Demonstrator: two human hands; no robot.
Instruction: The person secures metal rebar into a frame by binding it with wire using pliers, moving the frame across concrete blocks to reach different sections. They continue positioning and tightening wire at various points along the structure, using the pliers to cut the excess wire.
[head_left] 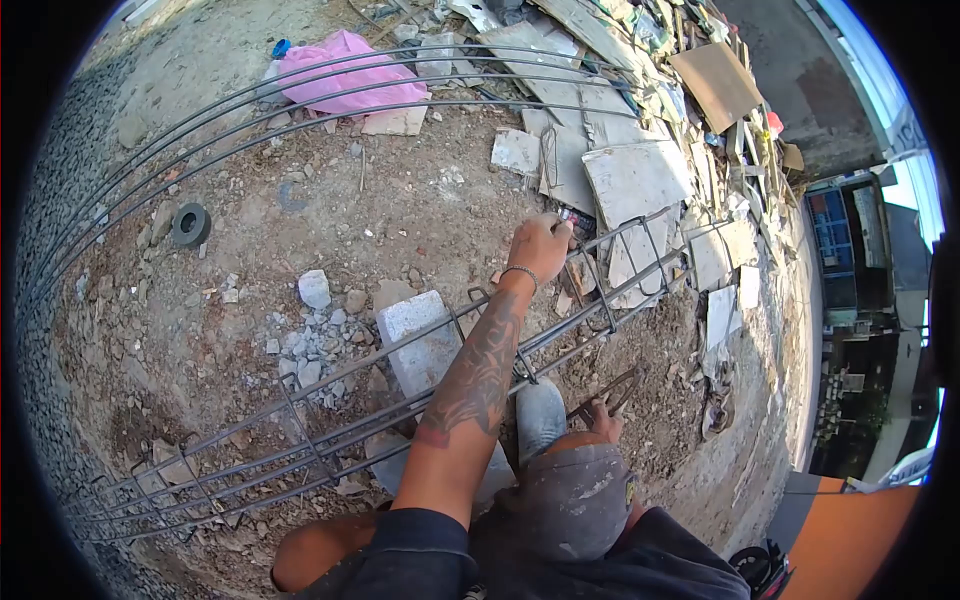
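A long steel rebar cage [560,329] with square stirrups lies diagonally over the ground in front of me. My left hand [541,248], on a tattooed arm with a bracelet, reaches across it to its far side. Its fingers are curled together beside a stirrup; what they hold is hidden. A small dark, colourful item [574,217] lies against the fingertips. Lower down, on the near side of the cage, my right hand [604,424] is closed around dark metal pincers [624,388]. Grey, paint-specked cloth [575,500] covers most of the right forearm.
A white block [408,325] sits beneath the cage, near broken rubble [325,350]. Loose rebars [480,76] curve across the far side past a pink plastic bag [350,75]. A grey ring [179,226] lies at left; boards and debris [635,180] pile up at upper right.
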